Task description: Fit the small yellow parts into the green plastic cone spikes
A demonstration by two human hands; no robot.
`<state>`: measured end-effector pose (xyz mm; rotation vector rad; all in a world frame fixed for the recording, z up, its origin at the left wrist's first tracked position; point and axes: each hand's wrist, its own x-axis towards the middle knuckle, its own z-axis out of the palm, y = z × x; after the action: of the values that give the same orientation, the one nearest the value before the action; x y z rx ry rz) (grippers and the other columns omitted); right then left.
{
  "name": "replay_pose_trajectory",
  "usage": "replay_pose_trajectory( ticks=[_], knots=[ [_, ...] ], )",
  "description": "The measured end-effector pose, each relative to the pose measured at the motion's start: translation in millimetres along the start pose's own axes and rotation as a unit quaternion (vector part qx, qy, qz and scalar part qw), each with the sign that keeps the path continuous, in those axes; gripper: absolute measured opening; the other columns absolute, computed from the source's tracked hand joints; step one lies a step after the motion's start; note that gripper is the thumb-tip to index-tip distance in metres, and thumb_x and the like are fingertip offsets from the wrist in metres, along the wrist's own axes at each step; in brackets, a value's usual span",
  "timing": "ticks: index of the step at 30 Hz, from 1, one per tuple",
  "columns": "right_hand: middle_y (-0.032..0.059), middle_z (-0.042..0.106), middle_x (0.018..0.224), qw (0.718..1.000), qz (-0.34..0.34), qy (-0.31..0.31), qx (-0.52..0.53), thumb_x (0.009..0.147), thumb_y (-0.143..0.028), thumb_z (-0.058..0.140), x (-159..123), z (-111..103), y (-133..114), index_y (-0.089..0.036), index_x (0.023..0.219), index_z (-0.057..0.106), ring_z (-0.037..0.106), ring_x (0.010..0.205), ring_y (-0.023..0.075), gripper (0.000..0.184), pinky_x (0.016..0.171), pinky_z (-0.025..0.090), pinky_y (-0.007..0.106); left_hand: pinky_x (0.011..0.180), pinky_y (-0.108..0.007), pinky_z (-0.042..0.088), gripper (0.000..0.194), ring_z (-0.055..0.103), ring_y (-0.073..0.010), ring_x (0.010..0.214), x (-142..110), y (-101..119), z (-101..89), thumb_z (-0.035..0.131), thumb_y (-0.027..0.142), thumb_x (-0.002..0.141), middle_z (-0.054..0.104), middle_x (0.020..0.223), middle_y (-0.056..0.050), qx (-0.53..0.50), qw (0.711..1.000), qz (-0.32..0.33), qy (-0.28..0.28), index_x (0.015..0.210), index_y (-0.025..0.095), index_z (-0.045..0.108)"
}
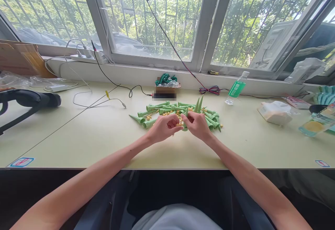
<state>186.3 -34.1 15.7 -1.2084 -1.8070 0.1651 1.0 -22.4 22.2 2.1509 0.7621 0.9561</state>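
Observation:
Green hollow plastic spikes (164,111), pointed at one end and wider at the other, lie in a loose heap at the middle of the table. Small yellow plastic pieces (177,108) are scattered among them. My right hand (199,125) is closed around one green spike (185,120), its narrow end up and its wide end down. Two more spikes (199,104) point upward just behind that hand. Close by on the left, my left hand (165,127) pinches a small yellow piece (179,124) beside the held spike; the fingers partly hide it.
Behind the heap stands a small box (169,90) with green crumpled material. A water bottle (236,87) and a tissue pack (274,112) are to the right. At the left are a black headset (31,99) and a white cable (104,100). The table's front edge (172,169) is near me.

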Motion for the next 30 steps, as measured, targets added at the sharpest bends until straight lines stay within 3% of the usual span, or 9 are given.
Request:
replay_pose_trajectory(
  ticks=[5,16,30],
  knots=[
    [-0.0047,0.037,0.049,1.000,-0.002,-0.001,0.000,0.092,-0.044,0.052,-0.5,0.2,-0.3,-0.020,0.057,0.031,0.031,0.047,0.0090,0.047,0.048,0.026,0.024,0.050,-0.022,0.048,0.026,0.057,-0.0087,0.049,0.0,0.4,1.4,0.056,0.040,0.091,0.060,0.063,0.002,0.011,1.000,0.009,0.014,0.081,0.016,0.058],
    [-0.0049,0.035,0.049,1.000,-0.001,-0.004,0.005,0.091,-0.043,0.053,-0.8,0.5,1.2,-0.020,0.057,0.032,0.030,0.048,0.0089,0.046,0.048,0.026,0.024,0.058,-0.023,0.053,0.019,0.059,-0.0103,0.060,2.2,-1.3,0.4,0.061,0.035,0.088,0.061,0.071,0.000,0.046,0.998,0.031,0.021,0.083,0.016,0.060],
    [-0.0050,0.037,0.049,1.000,0.002,-0.006,0.011,0.090,-0.043,0.056,-0.4,0.1,0.3,-0.019,0.057,0.034,0.032,0.048,0.0088,0.047,0.049,0.026,0.024,0.057,-0.023,0.051,0.017,0.059,-0.0109,0.060,1.0,-4.2,0.4,0.060,0.035,0.087,0.063,0.069,0.001,0.073,0.997,0.014,0.009,0.088,0.018,0.059]
  ],
)
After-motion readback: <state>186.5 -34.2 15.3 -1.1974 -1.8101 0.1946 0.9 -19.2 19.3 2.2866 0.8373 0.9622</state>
